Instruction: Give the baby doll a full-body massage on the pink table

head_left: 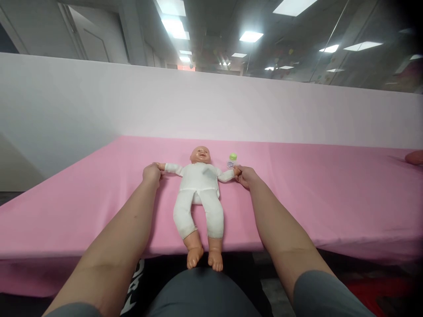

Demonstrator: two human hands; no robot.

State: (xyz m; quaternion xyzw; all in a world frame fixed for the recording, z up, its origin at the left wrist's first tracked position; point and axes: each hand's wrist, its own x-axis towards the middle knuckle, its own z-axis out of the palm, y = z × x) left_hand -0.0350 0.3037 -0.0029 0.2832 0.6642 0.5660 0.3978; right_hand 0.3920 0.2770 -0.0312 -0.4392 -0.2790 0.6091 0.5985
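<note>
A baby doll (pixel 199 179) with a white cloth body lies on its back on the pink-covered table (pixel 291 193), head away from me. Its bare plastic feet hang past the front edge, close to my shirt. My left hand (pixel 152 174) is closed around the doll's hand on the left side, drawing that arm straight out. On the right side, my right hand (pixel 246 175) pinches the doll's other hand, with that arm slightly bent. Just behind my right hand stands a small clear bottle (pixel 232 160) with a light green cap, its lower part partly covered by my fingers.
A white partition (pixel 211 105) rises along the table's back edge, with glass panels above it. At the far right edge, part of a skin-toned object (pixel 414 157) shows on the pink cloth; I cannot tell what it is. Something red (pixel 380 290) sits below the table at the lower right.
</note>
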